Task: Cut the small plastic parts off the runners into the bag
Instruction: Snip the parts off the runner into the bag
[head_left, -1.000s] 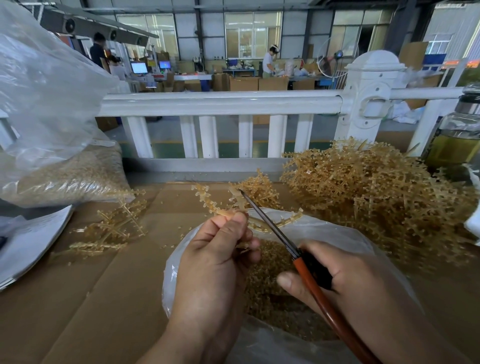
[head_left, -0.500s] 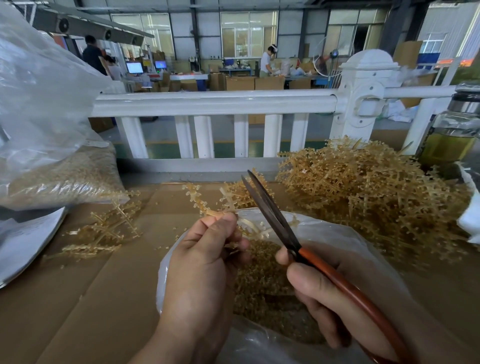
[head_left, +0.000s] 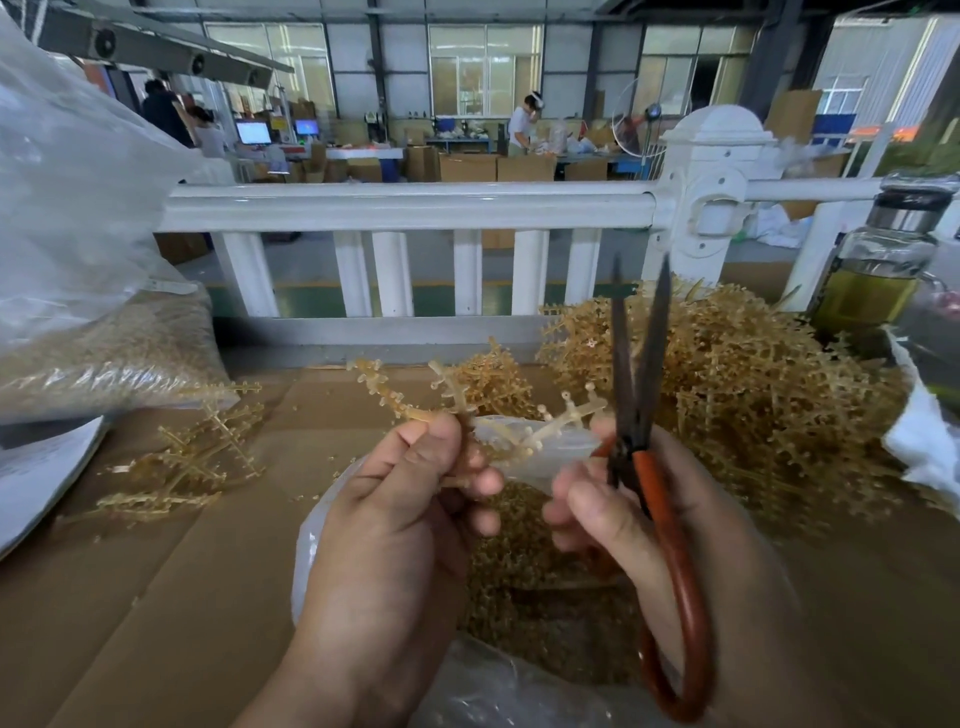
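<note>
1. Cardboard (head_left: 156, 597) covers the bench in front of a white railing (head_left: 405, 205), with a busy workshop floor beyond; a clear bag (head_left: 311, 540) lies open on it directly under my hands, its bottom layered with cut parts (head_left: 519, 571)
2. Left hand (head_left: 395, 499): thumb and fingers pinch a branched runner (head_left: 467, 410) at its stem; its arms fan up and away from me above the bag's far rim, small parts attached along them
3. Right hand (head_left: 623, 509): fingers curled through the red loop handles of the scissors (head_left: 636, 395); blades stand parted and point upward, just right of the runner's nearest arm; I judge them not touching it
4. Position: the runner sits between my two hands, its right tip near the blades; a heap of uncut runners (head_left: 727, 395) lies behind the scissors to the right; stripped runners (head_left: 192, 457) lie well apart on the left
5. Risk: the far arms appear to reach past the bag's rim; parts cut there would likely land on the cardboard, where loose bits lie scattered
6. Risk: my left fingertips sit close to the branch junction; closing the blades too near the stem could nick them
7. Risk: the bag mouth is slack film; a sagging rim could narrow the opening and shed parts
</note>
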